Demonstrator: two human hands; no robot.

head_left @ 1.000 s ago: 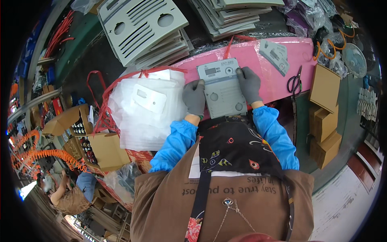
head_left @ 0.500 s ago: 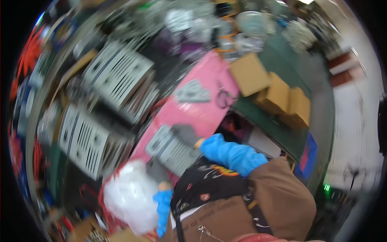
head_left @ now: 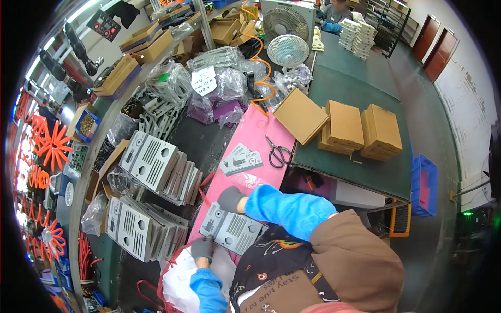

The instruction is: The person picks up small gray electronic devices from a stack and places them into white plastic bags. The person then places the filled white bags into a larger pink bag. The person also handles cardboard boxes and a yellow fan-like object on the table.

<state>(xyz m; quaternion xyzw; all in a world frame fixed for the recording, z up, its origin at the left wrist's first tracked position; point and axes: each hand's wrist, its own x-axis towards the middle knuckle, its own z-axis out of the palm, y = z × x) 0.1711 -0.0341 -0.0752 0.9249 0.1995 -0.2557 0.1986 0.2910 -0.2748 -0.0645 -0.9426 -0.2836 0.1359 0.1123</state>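
A grey metal panel (head_left: pixel 229 229) with slots and round holes lies tilted on the pink mat (head_left: pixel 271 136), close to my body. My left hand (head_left: pixel 202 249), in a dark grey glove, grips its near left edge with the thumb on top. Over its far edge is my right hand (head_left: pixel 229 199), gloved too, fingers curled in; anything under them is hidden. Two flat grey printed plates (head_left: pixel 241 159) lie farther up the mat, beside black-handled scissors (head_left: pixel 277 154).
Two stacks of similar panels (head_left: pixel 151 163) stand at the left. A white plastic bag (head_left: pixel 182 279) sits beside my left forearm. Cardboard boxes (head_left: pixel 344 125) rest on the green table at the right. Bagged parts (head_left: pixel 224 86), an orange coiled hose (head_left: pixel 269 78) and fans (head_left: pixel 288 50) are at the back.
The view has turned and sharpened, bringing the back of the room into sight. My right hand has shifted toward the panel's far left corner; my left hand stays at its near edge.
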